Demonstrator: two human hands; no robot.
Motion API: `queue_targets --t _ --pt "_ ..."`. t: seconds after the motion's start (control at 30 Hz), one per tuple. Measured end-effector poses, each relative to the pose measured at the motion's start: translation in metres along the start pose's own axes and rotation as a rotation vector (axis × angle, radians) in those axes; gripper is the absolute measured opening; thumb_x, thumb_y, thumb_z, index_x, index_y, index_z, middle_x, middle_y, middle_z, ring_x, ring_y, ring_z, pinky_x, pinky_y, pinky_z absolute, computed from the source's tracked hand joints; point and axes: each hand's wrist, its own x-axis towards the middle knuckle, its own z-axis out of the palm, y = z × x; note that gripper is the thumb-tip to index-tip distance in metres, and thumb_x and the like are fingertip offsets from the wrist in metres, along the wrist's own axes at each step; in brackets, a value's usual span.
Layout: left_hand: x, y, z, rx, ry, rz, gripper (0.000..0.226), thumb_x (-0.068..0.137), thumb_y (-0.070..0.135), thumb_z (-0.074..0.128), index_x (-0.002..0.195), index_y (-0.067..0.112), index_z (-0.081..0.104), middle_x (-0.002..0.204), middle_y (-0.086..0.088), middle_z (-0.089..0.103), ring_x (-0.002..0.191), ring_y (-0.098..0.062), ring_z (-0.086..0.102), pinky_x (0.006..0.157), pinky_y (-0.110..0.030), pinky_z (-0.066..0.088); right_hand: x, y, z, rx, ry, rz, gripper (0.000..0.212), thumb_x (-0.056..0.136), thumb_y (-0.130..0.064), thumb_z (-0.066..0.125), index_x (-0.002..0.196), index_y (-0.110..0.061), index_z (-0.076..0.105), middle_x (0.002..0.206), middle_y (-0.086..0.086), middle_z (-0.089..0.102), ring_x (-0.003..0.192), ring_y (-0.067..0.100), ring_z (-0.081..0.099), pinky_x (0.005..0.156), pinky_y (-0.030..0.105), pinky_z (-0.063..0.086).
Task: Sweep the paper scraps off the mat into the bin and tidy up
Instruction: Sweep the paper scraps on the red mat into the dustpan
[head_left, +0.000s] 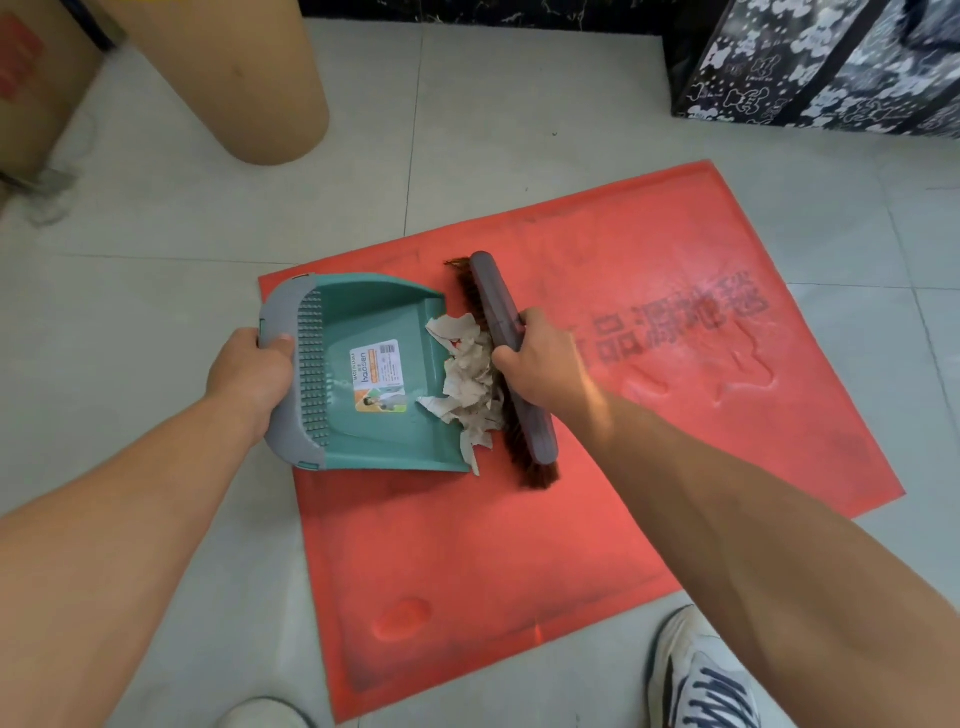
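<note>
A red mat (597, 519) lies on the tiled floor. On its left part rests a teal dustpan (384, 317) with a grey back edge, which my left hand (254, 374) grips. My right hand (540, 364) holds a grey brush (498, 306) with brown bristles, set along the dustpan's open lip. A pile of torn paper scraps (467, 389) is bunched between the bristles and the lip, partly inside the pan.
A tan cylindrical bin (249, 78) stands at the back left beside a cardboard box (36, 78). A black-and-white patterned bag (821, 62) stands at the back right. My white shoes (701, 680) are at the mat's near edge.
</note>
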Motion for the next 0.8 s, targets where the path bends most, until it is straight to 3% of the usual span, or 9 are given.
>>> queue_targets --t 0.13,0.33,0.43,0.57,0.8 --pt "0.0 0.0 -0.001 0.005 -0.007 -0.008 0.032 0.1 0.036 0.044 0.121 0.014 0.055 0.106 -0.006 0.057 0.093 -0.028 0.055 0.078 -0.037 0.044 0.0 -0.012 0.012 -0.001 -0.051 -0.016 0.035 0.088 -0.023 0.056 0.117 -0.005 0.046 0.091 0.01 0.051 0.077 0.029 0.049 0.061 0.03 0.033" --pt "0.004 -0.002 -0.004 0.017 -0.034 -0.005 0.031 0.1 0.037 0.045 0.119 0.015 0.055 0.106 -0.007 0.058 0.094 -0.028 0.056 0.079 -0.038 0.046 0.003 -0.023 0.017 -0.038 -0.083 -0.034 0.035 0.087 -0.024 0.054 0.116 -0.007 0.045 0.095 0.014 0.053 0.072 0.028 0.049 0.047 0.029 0.031" --pt "0.005 -0.005 -0.005 0.018 -0.039 -0.009 0.03 0.1 0.037 0.045 0.117 0.015 0.055 0.106 -0.006 0.059 0.094 -0.028 0.056 0.08 -0.04 0.047 0.006 -0.019 0.002 -0.094 -0.012 -0.029 0.032 0.087 -0.019 0.054 0.114 -0.004 0.045 0.091 0.015 0.052 0.07 0.031 0.048 0.057 0.032 0.035" --pt "0.003 -0.008 -0.004 0.004 -0.04 -0.024 0.03 0.099 0.038 0.045 0.117 0.016 0.055 0.108 -0.007 0.06 0.097 -0.029 0.058 0.086 -0.044 0.05 0.011 -0.001 -0.019 -0.158 0.084 -0.032 0.026 0.085 -0.012 0.053 0.107 -0.001 0.044 0.081 0.016 0.05 0.063 0.033 0.047 0.055 0.034 0.032" --pt "0.001 -0.005 -0.003 0.0 -0.028 -0.031 0.033 0.1 0.038 0.045 0.12 0.014 0.055 0.11 -0.007 0.06 0.098 -0.03 0.058 0.084 -0.042 0.049 0.023 0.025 -0.043 -0.209 0.15 0.071 0.021 0.087 -0.014 0.053 0.098 -0.005 0.037 0.089 0.019 0.051 0.075 0.036 0.049 0.061 0.038 0.038"
